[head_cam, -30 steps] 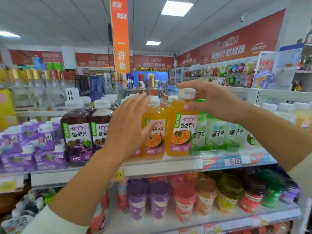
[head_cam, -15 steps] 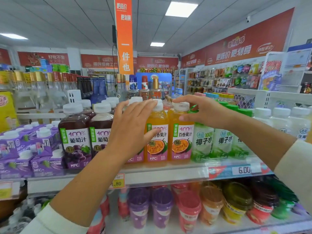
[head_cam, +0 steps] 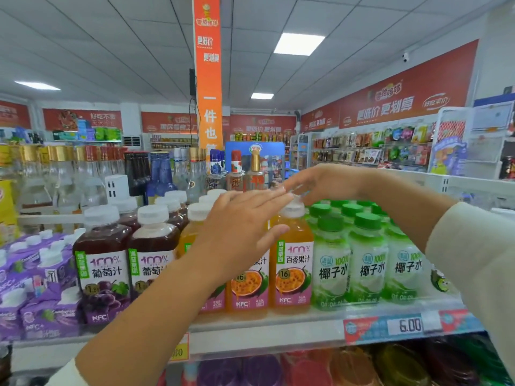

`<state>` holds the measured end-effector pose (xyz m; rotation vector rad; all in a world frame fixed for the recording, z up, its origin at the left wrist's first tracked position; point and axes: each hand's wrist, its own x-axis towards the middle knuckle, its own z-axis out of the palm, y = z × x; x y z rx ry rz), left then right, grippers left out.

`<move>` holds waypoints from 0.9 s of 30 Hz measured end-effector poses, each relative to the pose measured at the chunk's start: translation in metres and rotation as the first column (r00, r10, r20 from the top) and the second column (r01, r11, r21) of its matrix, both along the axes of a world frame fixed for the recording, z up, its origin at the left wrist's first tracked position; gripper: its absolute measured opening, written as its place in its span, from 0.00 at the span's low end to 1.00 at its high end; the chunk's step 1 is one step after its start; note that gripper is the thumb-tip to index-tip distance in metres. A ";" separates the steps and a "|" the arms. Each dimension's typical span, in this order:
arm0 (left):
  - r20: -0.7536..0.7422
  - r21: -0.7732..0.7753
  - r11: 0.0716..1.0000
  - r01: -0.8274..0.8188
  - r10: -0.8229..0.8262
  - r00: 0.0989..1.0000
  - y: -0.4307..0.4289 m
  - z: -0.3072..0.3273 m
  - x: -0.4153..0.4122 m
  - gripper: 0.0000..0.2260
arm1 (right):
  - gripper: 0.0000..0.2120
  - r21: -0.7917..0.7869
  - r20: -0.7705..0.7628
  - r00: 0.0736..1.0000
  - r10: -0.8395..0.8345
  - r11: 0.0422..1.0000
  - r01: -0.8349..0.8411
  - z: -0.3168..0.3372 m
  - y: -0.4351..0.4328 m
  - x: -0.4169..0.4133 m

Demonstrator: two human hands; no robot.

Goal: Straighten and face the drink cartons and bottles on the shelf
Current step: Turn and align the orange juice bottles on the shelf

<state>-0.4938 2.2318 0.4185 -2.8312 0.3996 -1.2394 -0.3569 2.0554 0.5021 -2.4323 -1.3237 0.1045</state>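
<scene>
My left hand (head_cam: 245,227) is spread flat, fingers straight and together, in front of the shoulder of the left passion-fruit bottle (head_cam: 248,288). It grasps nothing, and I cannot tell whether the palm touches the bottle. My right hand (head_cam: 326,183) reaches in just above the white cap (head_cam: 292,208) of the right passion-fruit bottle (head_cam: 294,274). Its fingers are loosely extended, blurred and closed round nothing; I cannot tell whether they touch the cap. Both bottles stand upright at the front of the shelf (head_cam: 264,330), labels outward, side by side. Coconut-water bottles (head_cam: 331,268) stand just beside them on the right, with grape-juice bottles (head_cam: 103,268) and purple cartons (head_cam: 41,296) to the left.
</scene>
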 end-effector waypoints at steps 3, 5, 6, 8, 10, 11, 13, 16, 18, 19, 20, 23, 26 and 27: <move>0.007 -0.021 1.000 0.012 -0.012 1.000 0.000 -0.008 0.005 0.23 | 0.26 -0.007 -0.015 0.999 0.041 0.999 -0.041 -0.005 0.007 0.008; 0.013 -0.048 0.999 -0.003 0.004 1.000 0.001 -0.011 0.007 0.23 | 0.25 0.033 -0.010 0.998 0.054 0.998 -0.054 -0.012 0.011 0.015; 0.015 -0.057 0.998 -0.011 0.012 1.000 0.000 -0.011 0.007 0.23 | 0.23 0.063 -0.007 0.998 0.056 0.996 -0.056 -0.015 0.012 0.019; 0.017 -0.070 0.997 -0.022 0.023 1.000 -0.002 -0.010 0.007 0.22 | 0.21 0.125 0.011 0.999 0.039 0.991 -0.040 -0.020 0.011 0.025; -0.001 -0.078 0.996 -0.039 0.039 0.999 -0.003 -0.009 0.007 0.22 | 0.21 0.226 -0.002 0.999 0.047 0.973 -0.046 -0.023 0.007 0.029; -0.007 -0.081 0.996 -0.048 0.048 0.999 -0.004 -0.009 0.007 0.22 | 0.20 0.277 -0.008 0.998 0.057 0.959 -0.052 -0.021 0.005 0.029; -0.022 -0.079 0.994 -0.069 0.067 0.998 -0.006 -0.009 0.005 0.22 | 0.20 0.339 0.020 0.998 0.065 0.938 -0.068 -0.014 0.000 0.025; -0.058 -0.088 0.992 -0.090 0.085 0.995 -0.009 -0.008 0.003 0.21 | 0.20 0.438 0.069 0.996 0.060 0.895 -0.084 0.003 -0.009 0.011; -0.071 -0.106 0.990 -0.090 0.083 0.994 -0.011 -0.005 0.000 0.21 | 0.19 0.516 0.123 0.992 0.019 0.853 -0.080 0.014 -0.019 0.002; -0.071 -0.119 0.989 -0.086 0.078 0.994 -0.013 -0.003 -0.001 0.20 | 0.19 0.560 0.164 0.986 -0.014 0.825 -0.082 0.020 -0.024 -0.001; -0.074 -0.133 0.987 -0.085 0.076 0.994 -0.016 -0.001 -0.002 0.20 | 0.18 0.607 0.200 0.979 -0.045 0.790 -0.088 0.025 -0.030 -0.003; -0.103 -0.198 0.972 -0.124 0.106 0.989 -0.028 0.007 -0.005 0.19 | 0.19 0.735 0.238 0.968 -0.080 0.666 -0.126 0.040 -0.053 -0.012; -0.149 -0.206 0.953 -0.221 0.193 0.970 -0.046 0.014 -0.005 0.26 | 0.18 0.825 0.211 0.976 -0.060 0.546 -0.145 0.051 -0.084 -0.022; -0.160 -0.204 0.947 -0.248 0.218 0.963 -0.054 0.015 -0.004 0.29 | 0.18 0.838 0.195 0.980 -0.037 0.526 -0.147 0.053 -0.095 -0.026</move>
